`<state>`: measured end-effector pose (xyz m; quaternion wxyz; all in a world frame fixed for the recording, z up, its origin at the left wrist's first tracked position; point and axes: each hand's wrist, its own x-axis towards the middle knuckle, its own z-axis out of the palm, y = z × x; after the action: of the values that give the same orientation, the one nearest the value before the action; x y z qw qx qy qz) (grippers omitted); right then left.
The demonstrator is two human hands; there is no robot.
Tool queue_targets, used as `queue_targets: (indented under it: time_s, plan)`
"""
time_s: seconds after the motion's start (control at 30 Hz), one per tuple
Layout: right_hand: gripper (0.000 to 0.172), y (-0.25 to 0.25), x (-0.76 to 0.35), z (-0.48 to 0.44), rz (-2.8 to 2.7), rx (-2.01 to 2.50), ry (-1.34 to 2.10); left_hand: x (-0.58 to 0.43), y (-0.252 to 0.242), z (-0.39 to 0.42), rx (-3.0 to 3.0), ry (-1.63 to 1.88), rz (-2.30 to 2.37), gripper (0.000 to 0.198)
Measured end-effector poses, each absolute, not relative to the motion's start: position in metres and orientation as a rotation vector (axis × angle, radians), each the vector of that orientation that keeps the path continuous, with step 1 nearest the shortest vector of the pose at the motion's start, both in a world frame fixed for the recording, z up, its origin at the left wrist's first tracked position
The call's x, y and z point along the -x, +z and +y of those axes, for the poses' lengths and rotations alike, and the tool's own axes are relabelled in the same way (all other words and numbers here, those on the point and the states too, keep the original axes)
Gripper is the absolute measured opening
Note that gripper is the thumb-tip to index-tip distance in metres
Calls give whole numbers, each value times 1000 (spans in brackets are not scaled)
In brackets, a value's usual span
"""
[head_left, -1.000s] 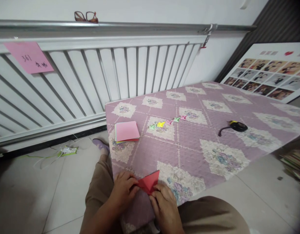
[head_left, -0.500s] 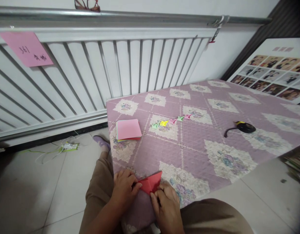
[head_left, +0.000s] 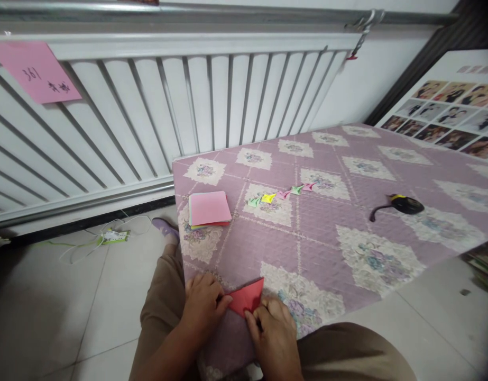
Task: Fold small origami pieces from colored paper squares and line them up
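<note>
A folded sheet of red paper [head_left: 246,297] lies at the near edge of the cloth-covered table, its point turned up and to the right. My left hand [head_left: 204,302] grips its left end, thumb on top and fingers curled. At the lower right, my right hand [head_left: 272,328] pinches the paper between thumb and bent fingers. Beyond my left hand rests a stack of coloured paper squares [head_left: 210,207], pink on top. Several small folded paper pieces in green, yellow and pink, such as the yellow one [head_left: 268,198], form a row farther back.
The purple flowered tablecloth [head_left: 244,248] covers the table. A black object with a thin curved tail [head_left: 406,205] lies to the right. Behind stands a white radiator [head_left: 215,100] with a pink note [head_left: 37,71]. A power strip [head_left: 113,236] with cables is on the floor at left.
The red paper's right part now lies flatter, with the inner crease no longer showing. Both hands stay in nearly the same place. My view has shifted slightly.
</note>
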<state>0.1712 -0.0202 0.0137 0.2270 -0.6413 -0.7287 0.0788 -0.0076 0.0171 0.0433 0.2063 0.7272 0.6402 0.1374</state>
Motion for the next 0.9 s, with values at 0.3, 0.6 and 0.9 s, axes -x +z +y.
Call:
queue_targets:
  time_s: [0.3,0.6,0.9]
  plan:
    - [18,20,-171,-17,-2061,1817,221,6,45,21,-2028,298,1793,17]
    - [21,21,-169,-15,-2074,1832,196,6,49,24,-2044,274,1787,15]
    - [23,21,-170,-14,-2065,1807,166,7,42,22,-2104,309,1771,16]
